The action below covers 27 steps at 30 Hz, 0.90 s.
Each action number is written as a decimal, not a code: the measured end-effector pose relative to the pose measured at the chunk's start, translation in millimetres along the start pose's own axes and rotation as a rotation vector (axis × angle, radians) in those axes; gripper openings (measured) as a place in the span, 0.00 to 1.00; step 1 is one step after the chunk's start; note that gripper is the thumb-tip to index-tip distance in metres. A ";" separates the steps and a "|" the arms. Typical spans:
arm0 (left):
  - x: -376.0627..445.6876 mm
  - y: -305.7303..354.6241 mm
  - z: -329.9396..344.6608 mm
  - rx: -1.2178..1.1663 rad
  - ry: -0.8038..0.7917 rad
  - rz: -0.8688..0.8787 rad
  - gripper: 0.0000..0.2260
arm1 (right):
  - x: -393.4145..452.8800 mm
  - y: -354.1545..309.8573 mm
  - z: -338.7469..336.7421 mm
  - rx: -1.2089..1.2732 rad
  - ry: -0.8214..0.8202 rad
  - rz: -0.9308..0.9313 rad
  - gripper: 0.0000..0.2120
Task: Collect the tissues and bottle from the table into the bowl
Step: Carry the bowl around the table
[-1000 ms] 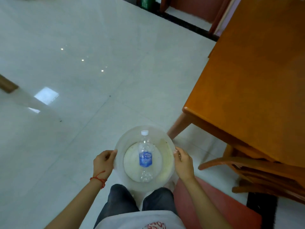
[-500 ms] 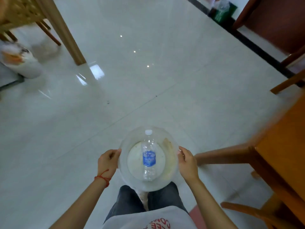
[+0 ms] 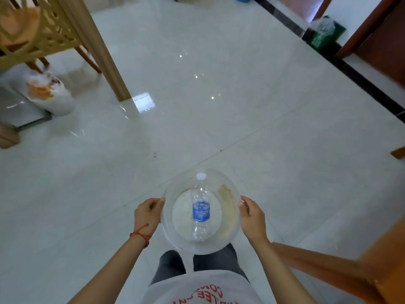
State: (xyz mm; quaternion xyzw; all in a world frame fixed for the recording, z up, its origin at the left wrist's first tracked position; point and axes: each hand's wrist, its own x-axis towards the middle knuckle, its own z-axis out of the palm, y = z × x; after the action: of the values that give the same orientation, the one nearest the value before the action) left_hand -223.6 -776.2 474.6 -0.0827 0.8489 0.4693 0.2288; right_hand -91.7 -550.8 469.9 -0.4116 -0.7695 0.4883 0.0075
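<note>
Head view: between the hands a clear bowl [image 3: 168, 229] is carried, left hand [image 3: 147, 212] and right hand [image 3: 252, 217] each clasping its rim; inside lies a plastic bottle [image 3: 200, 212] (blue label, print unreadable). Since earlier the orange table [image 3: 388, 266] has slid off past the right hand.

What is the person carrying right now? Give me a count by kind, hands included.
Bowl: 1, clear, held over the floor
Bottle: 1, clear with a blue label, lying inside the bowl
Hands on the bowl's rim: 2, the left hand and the right hand
Tissues: 0 that I can make out for certain
Total: 4
</note>
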 end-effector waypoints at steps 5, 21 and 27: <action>48.4 48.0 17.6 0.041 -0.028 0.047 0.12 | 49.1 -23.2 -13.3 0.030 0.054 0.025 0.14; 209.1 191.1 87.3 0.273 -0.401 0.255 0.13 | 140.7 -66.3 -20.3 0.250 0.450 0.246 0.12; 231.3 237.3 139.8 0.359 -0.551 0.341 0.11 | 154.3 -61.9 -35.2 0.329 0.592 0.361 0.13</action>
State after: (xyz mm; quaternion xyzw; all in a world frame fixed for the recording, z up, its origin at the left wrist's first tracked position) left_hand -468.3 -512.7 483.3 0.2308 0.8258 0.3487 0.3783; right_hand -217.8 -437.1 475.0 -0.6571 -0.5604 0.4586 0.2093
